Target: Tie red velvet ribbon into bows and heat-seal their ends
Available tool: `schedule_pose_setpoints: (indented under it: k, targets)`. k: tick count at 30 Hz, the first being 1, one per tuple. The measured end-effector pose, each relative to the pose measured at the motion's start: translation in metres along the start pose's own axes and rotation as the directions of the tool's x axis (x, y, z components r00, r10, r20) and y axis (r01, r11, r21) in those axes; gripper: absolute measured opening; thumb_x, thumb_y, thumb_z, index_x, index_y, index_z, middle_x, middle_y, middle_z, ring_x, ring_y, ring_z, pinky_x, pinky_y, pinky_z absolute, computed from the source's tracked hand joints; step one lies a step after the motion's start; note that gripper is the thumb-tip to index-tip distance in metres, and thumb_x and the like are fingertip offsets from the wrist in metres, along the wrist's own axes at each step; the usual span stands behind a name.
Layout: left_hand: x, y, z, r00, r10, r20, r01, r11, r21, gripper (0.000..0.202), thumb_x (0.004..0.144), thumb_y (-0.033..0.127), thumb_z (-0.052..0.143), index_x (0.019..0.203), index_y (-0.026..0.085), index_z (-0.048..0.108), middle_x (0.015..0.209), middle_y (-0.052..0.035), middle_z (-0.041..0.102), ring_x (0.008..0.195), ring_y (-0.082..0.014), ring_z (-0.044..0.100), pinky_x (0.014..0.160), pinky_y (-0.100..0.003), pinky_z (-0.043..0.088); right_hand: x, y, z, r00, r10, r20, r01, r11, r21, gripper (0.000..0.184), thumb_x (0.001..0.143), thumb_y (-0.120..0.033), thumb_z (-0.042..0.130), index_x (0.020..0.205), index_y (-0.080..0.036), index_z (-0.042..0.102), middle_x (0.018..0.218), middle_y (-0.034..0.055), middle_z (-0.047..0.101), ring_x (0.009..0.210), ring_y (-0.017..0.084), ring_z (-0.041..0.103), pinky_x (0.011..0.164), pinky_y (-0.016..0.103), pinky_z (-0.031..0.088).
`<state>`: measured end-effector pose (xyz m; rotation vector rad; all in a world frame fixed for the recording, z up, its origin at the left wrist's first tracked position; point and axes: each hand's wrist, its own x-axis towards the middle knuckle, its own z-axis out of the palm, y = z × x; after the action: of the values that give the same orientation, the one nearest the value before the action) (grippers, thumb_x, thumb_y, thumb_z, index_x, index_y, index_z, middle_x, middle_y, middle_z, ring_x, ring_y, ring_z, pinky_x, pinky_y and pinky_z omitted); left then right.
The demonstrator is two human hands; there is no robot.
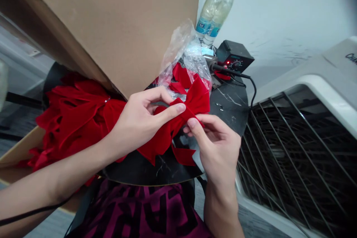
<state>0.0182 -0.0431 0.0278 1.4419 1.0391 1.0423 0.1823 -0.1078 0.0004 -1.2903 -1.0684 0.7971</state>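
from the head view, our left hand (pixel 139 121) and right hand (pixel 220 145) both pinch the middle of a red velvet bow (pixel 198 98) over the black surface (pixel 231 109); a pile of red bows (pixel 72 119) lies beyond our left hand.

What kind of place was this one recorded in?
Likely a small craft-assembly bench. The left hand and right hand pinch a red bow, a pile of red bows lies by a cardboard box, and a powered station with a dial sits on the black tabletop.
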Motion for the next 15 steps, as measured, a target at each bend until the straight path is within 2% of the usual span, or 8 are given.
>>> schedule_pose_setpoints:
  k: [4, 6, 10, 15]
  targets:
    - [-0.004, 0.003, -0.001, 0.998, 0.055, -0.040, -0.052, 0.995, 0.089, 0.019, 0.087, 0.034, 0.083, 0.079, 0.020, 0.074, 0.081, 0.0001, 0.076, 0.080, -0.0172, 0.072, 0.074, -0.024, 0.059, 0.001, 0.004, 0.001, 0.999, 0.045, 0.001, -0.045, 0.992, 0.116, 0.011, 0.084, -0.026, 0.087, 0.092, -0.023, 0.081, 0.078, -0.0016, 0.078, 0.064, 0.012, 0.074, 0.063, 0.021, 0.063]
    - [-0.007, 0.003, -0.001, 0.994, 0.085, -0.064, -0.076, 0.988, 0.134, 0.014, 0.087, 0.034, 0.083, 0.083, 0.021, 0.078, 0.084, 0.0002, 0.079, 0.079, -0.0173, 0.074, 0.076, -0.025, 0.060, 0.001, 0.005, 0.001, 0.998, 0.061, 0.013, -0.062, 0.986, 0.156, 0.011, 0.082, -0.025, 0.088, 0.091, -0.024, 0.081, 0.078, -0.0020, 0.078, 0.064, 0.011, 0.073, 0.064, 0.020, 0.063]
    - [-0.010, 0.001, 0.000, 0.986, 0.126, -0.113, -0.108, 0.982, 0.156, 0.010, 0.084, 0.029, 0.086, 0.093, 0.024, 0.084, 0.094, 0.0013, 0.083, 0.085, -0.0181, 0.076, 0.084, -0.026, 0.062, 0.002, 0.010, 0.002, 0.998, 0.066, 0.024, -0.069, 0.980, 0.187, 0.016, 0.079, -0.028, 0.091, 0.091, -0.023, 0.081, 0.079, -0.0013, 0.078, 0.066, 0.012, 0.073, 0.065, 0.023, 0.063]
    - [-0.012, -0.001, 0.001, 0.981, 0.139, -0.135, -0.116, 0.980, 0.159, 0.011, 0.082, 0.025, 0.087, 0.093, 0.024, 0.085, 0.093, 0.0025, 0.084, 0.084, -0.0173, 0.077, 0.082, -0.024, 0.063, 0.002, 0.015, 0.002, 0.997, 0.068, 0.033, -0.073, 0.979, 0.192, 0.019, 0.080, -0.033, 0.090, 0.092, -0.022, 0.080, 0.079, -0.0001, 0.077, 0.067, 0.014, 0.072, 0.066, 0.026, 0.062]
